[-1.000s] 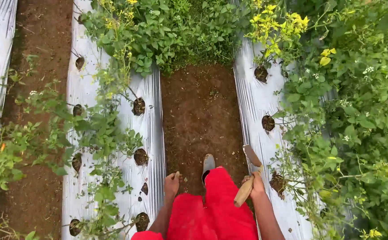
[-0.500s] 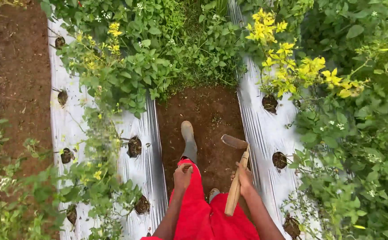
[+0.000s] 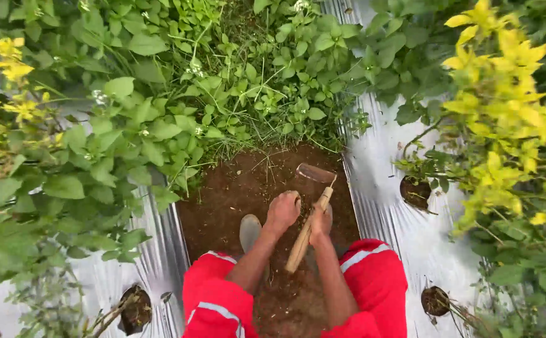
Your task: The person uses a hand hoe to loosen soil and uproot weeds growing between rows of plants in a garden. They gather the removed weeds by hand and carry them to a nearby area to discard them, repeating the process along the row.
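the right hand grips the wooden handle of a hoe, blade on the soil just ahead. the left hand is loosely curled, empty, beside the handle. weeds stand further ahead, silver sheeting at both sides.

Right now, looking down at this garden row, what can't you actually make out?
- Right foot: head view, hidden behind the right hand and the wooden-handled hoe.
- Left grey boot: partly covered by the left hand and forearm.
- Red-trousered knees: cut off by the bottom edge.
- Soil under the leafy green weeds: covered.
- Silver plastic mulch sheet: its left strip mostly overgrown.
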